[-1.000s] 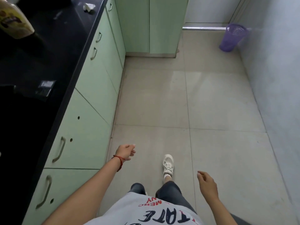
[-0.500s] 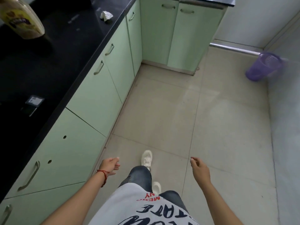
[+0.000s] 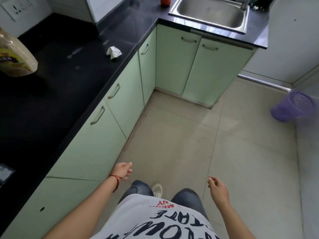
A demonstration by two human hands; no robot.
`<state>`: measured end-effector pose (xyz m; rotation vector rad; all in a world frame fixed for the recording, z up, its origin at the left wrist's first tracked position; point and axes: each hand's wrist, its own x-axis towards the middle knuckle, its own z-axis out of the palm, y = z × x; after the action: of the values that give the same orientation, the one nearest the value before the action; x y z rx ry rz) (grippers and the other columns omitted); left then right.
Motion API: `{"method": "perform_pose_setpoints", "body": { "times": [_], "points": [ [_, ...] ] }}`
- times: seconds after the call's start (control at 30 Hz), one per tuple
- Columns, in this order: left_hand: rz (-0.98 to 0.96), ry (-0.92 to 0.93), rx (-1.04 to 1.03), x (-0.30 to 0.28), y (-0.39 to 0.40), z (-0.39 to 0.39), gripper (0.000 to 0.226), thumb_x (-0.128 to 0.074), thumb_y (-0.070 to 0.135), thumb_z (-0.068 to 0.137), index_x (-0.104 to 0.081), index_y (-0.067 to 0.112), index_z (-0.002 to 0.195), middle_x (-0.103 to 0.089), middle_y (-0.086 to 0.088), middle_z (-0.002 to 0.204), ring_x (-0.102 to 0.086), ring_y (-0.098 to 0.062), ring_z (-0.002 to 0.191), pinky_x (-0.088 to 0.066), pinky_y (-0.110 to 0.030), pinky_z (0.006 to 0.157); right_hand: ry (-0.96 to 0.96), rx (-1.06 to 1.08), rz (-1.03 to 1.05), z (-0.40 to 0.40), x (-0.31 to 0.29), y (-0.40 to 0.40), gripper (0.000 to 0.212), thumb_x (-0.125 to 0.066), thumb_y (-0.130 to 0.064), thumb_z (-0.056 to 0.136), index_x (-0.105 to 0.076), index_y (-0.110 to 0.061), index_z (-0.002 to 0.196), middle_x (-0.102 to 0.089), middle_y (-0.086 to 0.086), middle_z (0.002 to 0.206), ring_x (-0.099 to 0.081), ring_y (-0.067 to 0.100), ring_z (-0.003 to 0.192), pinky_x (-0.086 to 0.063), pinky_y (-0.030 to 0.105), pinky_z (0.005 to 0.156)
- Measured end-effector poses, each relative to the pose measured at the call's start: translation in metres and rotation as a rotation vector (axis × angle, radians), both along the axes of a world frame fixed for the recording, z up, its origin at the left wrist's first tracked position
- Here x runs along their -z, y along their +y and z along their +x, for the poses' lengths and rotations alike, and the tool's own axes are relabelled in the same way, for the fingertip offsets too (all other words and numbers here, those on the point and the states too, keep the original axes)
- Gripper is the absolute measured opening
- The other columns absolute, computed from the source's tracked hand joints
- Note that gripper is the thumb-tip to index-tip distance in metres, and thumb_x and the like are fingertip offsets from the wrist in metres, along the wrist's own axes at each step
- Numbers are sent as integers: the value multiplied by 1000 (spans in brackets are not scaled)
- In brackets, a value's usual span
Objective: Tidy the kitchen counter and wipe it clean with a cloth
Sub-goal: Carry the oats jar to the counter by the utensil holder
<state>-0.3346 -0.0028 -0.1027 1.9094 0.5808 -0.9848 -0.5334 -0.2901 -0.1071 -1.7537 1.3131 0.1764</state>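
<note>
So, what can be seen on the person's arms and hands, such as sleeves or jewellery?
Both forearms are bare, with no sleeves visible on them. The left hand has a thin red string bracelet around the wrist, with a loose end hanging down. The right hand and its wrist carry nothing: no watch, no ring, no glove is visible.

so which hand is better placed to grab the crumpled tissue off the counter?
Left, probably. The left hand hangs empty beside the cabinets, on the counter side where the tissue lies. The right hand is also empty but farther away.

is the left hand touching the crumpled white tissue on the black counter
Apart. The head view shows the left hand hanging low over the floor, far from the crumpled white tissue.
</note>
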Motion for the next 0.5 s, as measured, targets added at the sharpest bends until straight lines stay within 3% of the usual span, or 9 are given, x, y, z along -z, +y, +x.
{"method": "perform_pose_setpoints", "body": {
  "times": [0.17,0.27,0.5],
  "points": [
    [-35,-96,15,-12,-49,78,20,-49,23,92,-53,18,73,-59,-1,72,-55,-17,68,-39,-21,60,17,-91,22,75,3,-43,25,-47,-19,93,-61,-7,109,-63,10,97,-59,28,98,-37,28,77],
    [-27,-108,-47,-9,-64,107,15,-49,23,93,-55,13,83,-59,-4,75,-56,-18,70,-40,-21,59,33,-183,45,128,12,-68,28,-50,-20,91,-62,-3,110,-66,12,99,-61,29,96,-45,33,81],
    [3,-48,-461,0,-67,118,18,-48,21,93,-53,15,77,-57,0,70,-52,-12,62,-39,-21,59,56,-594,51,273,5,-113,27,-51,-21,91,-63,-6,109,-66,10,95,-63,29,97,-45,33,82]
  ]
}}
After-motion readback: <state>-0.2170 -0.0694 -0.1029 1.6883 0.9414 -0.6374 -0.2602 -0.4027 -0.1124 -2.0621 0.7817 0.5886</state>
